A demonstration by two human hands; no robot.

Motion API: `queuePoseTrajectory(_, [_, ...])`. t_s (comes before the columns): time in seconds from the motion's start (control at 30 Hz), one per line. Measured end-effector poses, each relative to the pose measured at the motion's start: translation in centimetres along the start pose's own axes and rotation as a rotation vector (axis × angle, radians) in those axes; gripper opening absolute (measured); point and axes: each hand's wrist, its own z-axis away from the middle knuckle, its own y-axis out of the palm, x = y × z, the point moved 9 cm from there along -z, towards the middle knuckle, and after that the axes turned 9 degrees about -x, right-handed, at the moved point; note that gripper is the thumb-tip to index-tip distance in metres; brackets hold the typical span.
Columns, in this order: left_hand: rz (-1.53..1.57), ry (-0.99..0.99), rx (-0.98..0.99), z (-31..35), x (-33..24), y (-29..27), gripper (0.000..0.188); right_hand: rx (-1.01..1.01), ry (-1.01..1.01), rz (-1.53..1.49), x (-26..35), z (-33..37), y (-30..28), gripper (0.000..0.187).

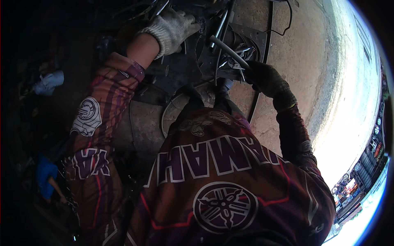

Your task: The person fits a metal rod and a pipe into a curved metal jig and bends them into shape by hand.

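My left hand [172, 30], in a pale knitted glove, reaches over dark metal parts at the top of the view. Its fingers point right, apart and slightly bent, with nothing visible in them; their tips are partly lost in shadow. My right hand [269, 82], in a darker glove, is closed around the lower end of a grey rod [230, 52]. The rod slants up and left over a dark metal plate [256, 37]. Several shiny metal tools [242, 57] lie beneath and beside it. What is at the gripped end is hidden by the glove.
A silver bar [220, 26] stands between my hands. A black cable [290, 18] loops over the concrete floor [297, 53] at the right. Below the plate are my feet [223, 84]. A person in blue [47, 176] is at the far left, in deep shade.
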Motion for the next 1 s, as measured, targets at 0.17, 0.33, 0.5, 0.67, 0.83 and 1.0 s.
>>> queuePoseTrajectory(0.17, [0.078,0.119,-0.03,-1.2,0.0,0.1,0.064,0.049,0.155,-0.259,-2.0,0.6,1.8,0.019])
queuePoseTrajectory(0.33, [0.201,0.17,-0.063,-1.6,0.3,0.0,0.054,0.054,0.071,-0.294,-1.6,1.7,3.7,0.026])
queuePoseTrajectory(0.5, [0.354,0.165,-0.043,-1.9,0.8,0.5,0.048,-0.031,0.082,-0.349,-1.2,3.2,5.1,0.029])
queuePoseTrajectory(0.67, [0.384,0.198,-0.078,-2.1,0.8,1.2,0.048,-0.087,0.176,-0.411,-1.2,5.0,8.3,0.033])
queuePoseTrajectory(0.83, [0.368,0.208,-0.04,-2.0,0.3,0.5,0.038,-0.121,0.18,-0.536,-1.1,6.1,11.2,0.04])
queuePoseTrajectory(1.0, [0.338,0.225,0.018,-2.3,-0.1,1.2,0.027,-0.241,0.183,-0.599,-1.0,7.1,14.8,0.038])
